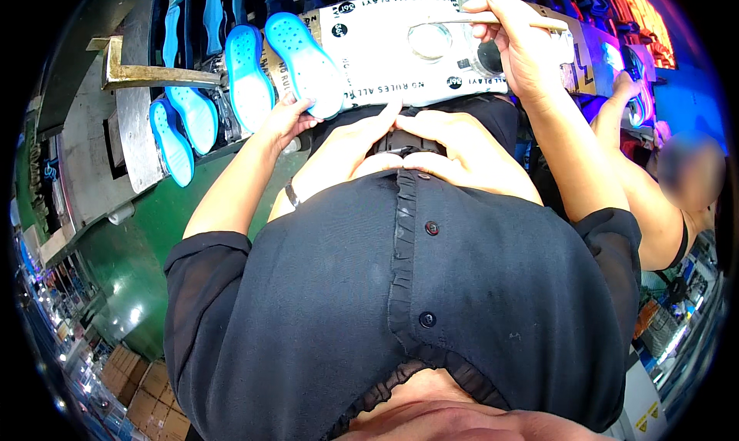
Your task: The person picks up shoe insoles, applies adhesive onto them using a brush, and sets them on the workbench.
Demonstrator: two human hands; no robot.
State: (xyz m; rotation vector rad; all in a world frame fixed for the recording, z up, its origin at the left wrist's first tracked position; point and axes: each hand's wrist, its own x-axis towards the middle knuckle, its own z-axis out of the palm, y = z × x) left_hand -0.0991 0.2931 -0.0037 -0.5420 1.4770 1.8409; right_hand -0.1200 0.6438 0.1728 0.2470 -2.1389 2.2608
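My left hand (294, 120) is closed on the near end of a blue shoe sole (302, 52), which lies tilted over the left part of a white printed work surface (377, 63). My right hand (519, 36) is raised over that surface's right side. It grips a brush (512, 21) with a pale wooden handle, whose tip points left above a round clear dish (429, 40). Beside the dish stands a dark round container (486, 57), partly covered by my right hand. Another blue sole (250, 75) lies left of the held one.
Two more blue soles (185, 125) lie further left, under a metal bar (154, 75). Racks with soles (214, 10) run along the far side. Bare skin (446, 137) shows at my waist; whose limbs cannot be told. Another person's arm (612, 106) reaches toward a lit sole on the right.
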